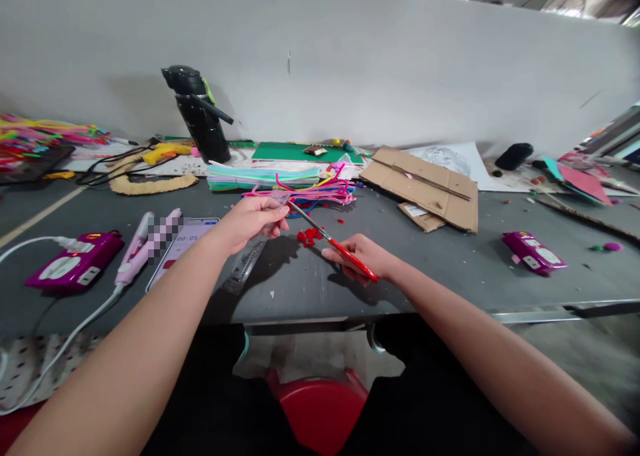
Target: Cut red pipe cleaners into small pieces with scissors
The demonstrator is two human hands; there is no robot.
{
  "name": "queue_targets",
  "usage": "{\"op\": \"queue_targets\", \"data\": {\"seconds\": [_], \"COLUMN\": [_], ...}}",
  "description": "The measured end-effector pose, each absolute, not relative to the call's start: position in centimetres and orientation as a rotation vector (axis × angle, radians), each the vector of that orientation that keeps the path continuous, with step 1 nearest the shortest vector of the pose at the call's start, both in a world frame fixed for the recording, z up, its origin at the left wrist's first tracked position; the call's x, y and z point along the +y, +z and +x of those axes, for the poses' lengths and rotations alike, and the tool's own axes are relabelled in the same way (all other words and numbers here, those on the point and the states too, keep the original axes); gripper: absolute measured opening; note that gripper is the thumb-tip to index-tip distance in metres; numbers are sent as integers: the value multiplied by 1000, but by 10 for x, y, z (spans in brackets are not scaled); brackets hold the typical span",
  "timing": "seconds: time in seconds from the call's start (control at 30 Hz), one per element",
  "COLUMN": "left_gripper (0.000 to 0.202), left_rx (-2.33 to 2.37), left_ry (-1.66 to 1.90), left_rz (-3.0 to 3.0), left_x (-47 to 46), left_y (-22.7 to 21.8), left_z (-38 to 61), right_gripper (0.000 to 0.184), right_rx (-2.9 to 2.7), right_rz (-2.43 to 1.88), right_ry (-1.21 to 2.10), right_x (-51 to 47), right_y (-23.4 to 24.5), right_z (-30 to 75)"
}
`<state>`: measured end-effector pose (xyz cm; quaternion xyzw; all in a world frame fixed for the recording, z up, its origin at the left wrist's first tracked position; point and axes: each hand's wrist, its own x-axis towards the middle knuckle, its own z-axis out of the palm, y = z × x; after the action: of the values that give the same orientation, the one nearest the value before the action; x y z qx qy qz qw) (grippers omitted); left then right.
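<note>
My left hand (pixel 253 219) pinches the upper end of a clear plastic ruler (pixel 249 258) that slants down to the grey table (pixel 450 269). My right hand (pixel 363 256) is closed round the red handles of a pair of scissors (pixel 333 243); the blades point up and left toward my left fingers. Small red cut pieces (pixel 309 237) lie on the table just under the blades. A bundle of pink and coloured pipe cleaners (pixel 313 191) lies just beyond my hands.
A phone (pixel 183 251), a pink tool (pixel 143 246) and a purple power strip (pixel 75 263) lie at left. A black bottle (pixel 200 113), green sheet (pixel 300 152), cardboard pieces (pixel 425 186) and a purple pack (pixel 534 252) lie further back and right. A red stool (pixel 320 409) shows below.
</note>
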<state>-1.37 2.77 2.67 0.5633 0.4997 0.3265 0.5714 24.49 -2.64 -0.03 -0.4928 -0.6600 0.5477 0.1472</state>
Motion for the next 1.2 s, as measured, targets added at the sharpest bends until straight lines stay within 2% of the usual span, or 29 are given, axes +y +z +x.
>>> {"op": "queue_targets", "data": {"seconds": [0.5,0.7,0.83,0.97,1.2], "left_gripper": [27,27,28,31,33], "left_rx": [1176,1077,991,969,953], "left_ry": [811,685,565,478,465], "left_rz": [1320,1435,1522,1550,1559], "left_x": [29,17,3,-6,-7], "left_y": [23,28,30,29,24], "left_z": [-16,-5,8,16,19], "right_gripper": [58,46,45,47,45], "right_rx": [-1791,-1486,-1246,-1211,-1223], "right_rz": [-1445,-1241,-1103,-1157,-1093], "right_ry": [1591,1582,1502,1402,1431], "right_x": [-23,-27,-31,-30,-31], "right_y": [-2,0,8,11,12], "right_z": [246,232,218,215,214]}}
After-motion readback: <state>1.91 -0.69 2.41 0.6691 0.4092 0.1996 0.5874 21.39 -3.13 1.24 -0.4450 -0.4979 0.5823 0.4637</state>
